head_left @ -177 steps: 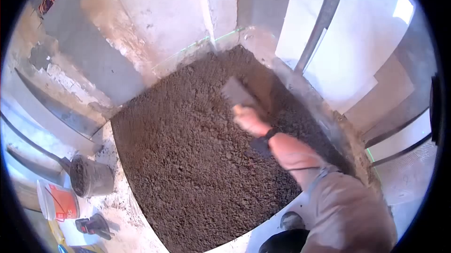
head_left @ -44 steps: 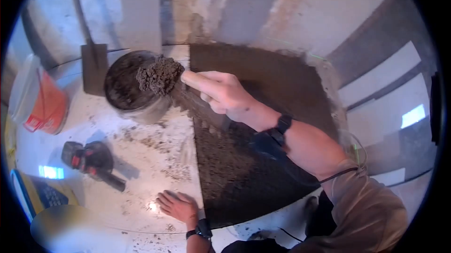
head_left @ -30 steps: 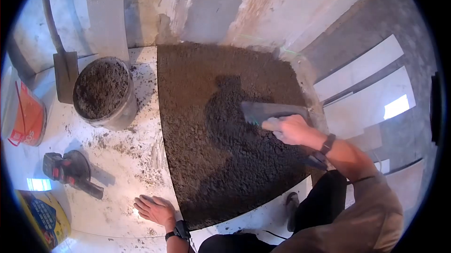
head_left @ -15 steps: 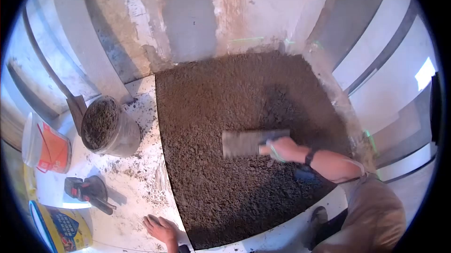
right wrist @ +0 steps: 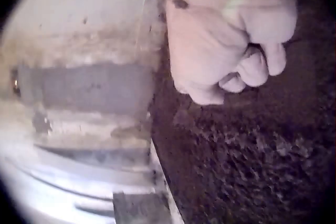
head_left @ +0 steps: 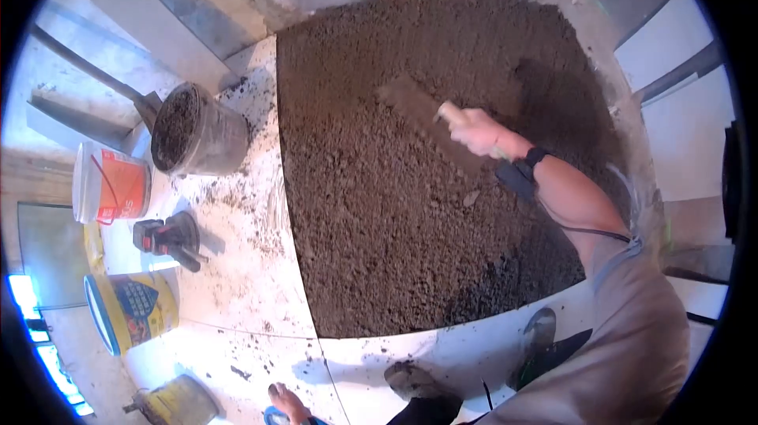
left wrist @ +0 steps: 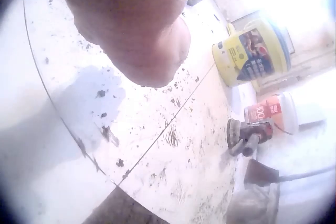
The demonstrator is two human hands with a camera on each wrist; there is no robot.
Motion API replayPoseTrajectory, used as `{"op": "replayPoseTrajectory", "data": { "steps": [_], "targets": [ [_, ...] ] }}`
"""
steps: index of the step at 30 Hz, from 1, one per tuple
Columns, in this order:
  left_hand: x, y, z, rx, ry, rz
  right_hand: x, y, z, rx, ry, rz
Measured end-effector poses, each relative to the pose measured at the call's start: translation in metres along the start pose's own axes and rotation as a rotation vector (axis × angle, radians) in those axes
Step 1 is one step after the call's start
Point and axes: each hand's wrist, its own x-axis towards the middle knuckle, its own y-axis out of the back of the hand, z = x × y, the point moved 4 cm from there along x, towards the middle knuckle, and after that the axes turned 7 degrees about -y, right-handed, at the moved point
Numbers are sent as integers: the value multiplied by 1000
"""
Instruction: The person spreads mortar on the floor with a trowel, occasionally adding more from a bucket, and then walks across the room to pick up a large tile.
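Note:
In the head view my right hand [head_left: 483,134] grips the pale handle [head_left: 452,114] of a flat rectangular trowel [head_left: 414,105]. Its blade lies against the dark, damp mortar bed [head_left: 371,220], slanting across the upper middle. Curled fingers of the right hand [right wrist: 236,40] show in the right wrist view over the brown mortar [right wrist: 241,166]; the handle is mostly hidden. My left hand [head_left: 289,404] is near the bottom edge, over the light floor, partly out of frame. The left wrist view has the left hand [left wrist: 142,45] large and blurred, fingers not distinct.
Left of the bed stand a mortar-filled bucket [head_left: 225,139], a shovel [head_left: 95,72], a white-and-orange bucket [head_left: 122,186], a power tool [head_left: 170,237] and a yellow bucket [head_left: 134,309]. Another bucket [head_left: 181,405] sits lower left. Shoes [head_left: 412,380] rest along the near edge.
Since the earlier views, the right hand has moved from above the mortar bucket to the bed with the trowel. The blade has swung to a slant. The left hand has shifted from resting flat on the floor.

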Motion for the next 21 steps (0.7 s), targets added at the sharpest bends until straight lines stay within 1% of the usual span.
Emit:
{"op": "replayPoseTrajectory", "data": {
  "steps": [1, 2, 4, 5, 6, 7, 8, 9, 10, 12, 13, 14, 16, 17, 19, 20, 21],
  "targets": [
    [-3, -2, 24, -26, 40, 29, -18, -19, 7, 19, 19, -167],
    [-5, -5, 47, -58, 73, 56, -38, -37, 13, -51, 21, -354],
    [-2, -11, 97, -73, -62, 17, -78, -64, 31, -201, -39, -482],
    [1, -14, 116, -88, -129, 2, -95, -75, 45, -289, -21, -520],
    [5, -21, 126, -86, -144, -34, -111, -83, 55, -467, 136, -519],
    [9, -26, 132, -80, -155, -70, -126, -90, 66, -607, 174, -599],
    [11, -29, 134, -69, -164, -108, -142, -92, 76, -613, 307, -606],
    [11, -33, 137, -53, -305, -37, -151, -94, 89, -686, 263, -630],
    [8, -34, 143, -80, -302, -32, -169, -90, 83, -785, 341, -603],
    [-1, -35, 163, -141, -302, -32, -202, -86, 82, -966, 367, -519],
    [-1, -34, 164, -112, -311, -48, -212, -87, 90, -1057, 402, -503],
    [-6, -28, 177, -71, -298, -103, -219, -83, 99, -1059, 504, -487],
    [0, -34, 158, -121, -249, -86, -199, -70, 131, -957, 351, -422],
    [-2, -33, 155, -171, -238, -82, -199, -54, 119, -980, 305, -256],
    [-4, -29, 150, -224, -220, -73, -173, -11, 113, -828, 234, 91],
    [-4, -27, 145, -246, -210, -78, -171, 9, 111, -780, 225, 208],
    [3, -27, 132, -171, -230, -106, -168, 29, 108, -724, 219, 322]
  ]
}}
